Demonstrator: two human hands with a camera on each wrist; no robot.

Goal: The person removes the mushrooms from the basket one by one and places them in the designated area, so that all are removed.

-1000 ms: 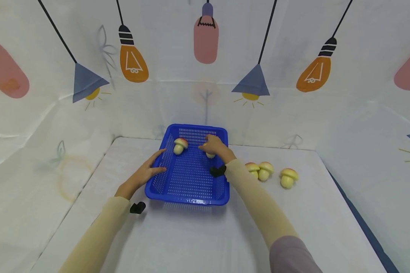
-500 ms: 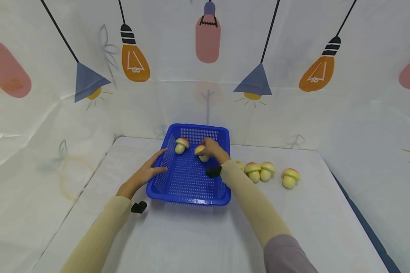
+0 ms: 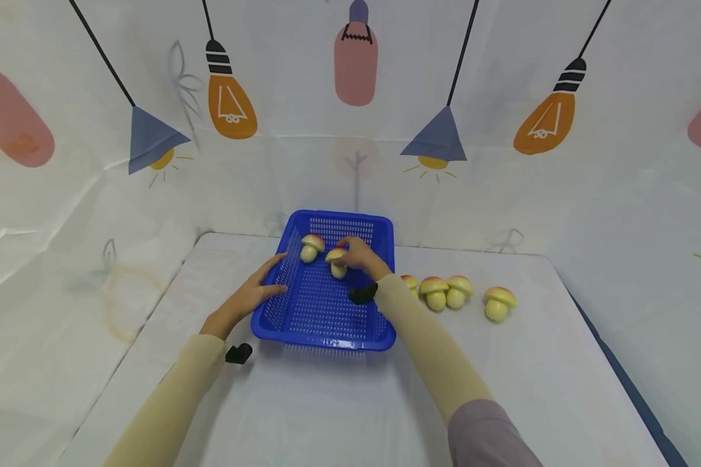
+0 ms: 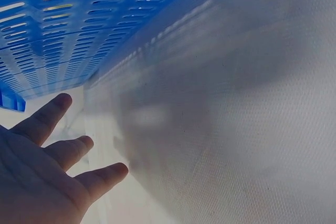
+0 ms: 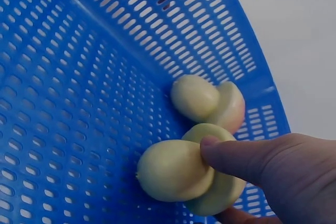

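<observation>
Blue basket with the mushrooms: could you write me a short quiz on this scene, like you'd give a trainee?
1. Which hand pinches a mushroom inside the blue basket? A) left B) right C) neither
2. True or false: the left hand is holding a mushroom.
3. Fill in: in the head view, ___ mushrooms show on the white table.

Key:
1. B, the right hand.
2. False; the left hand is at the basket's side.
3. Four, one partly hidden by the right sleeve.
</observation>
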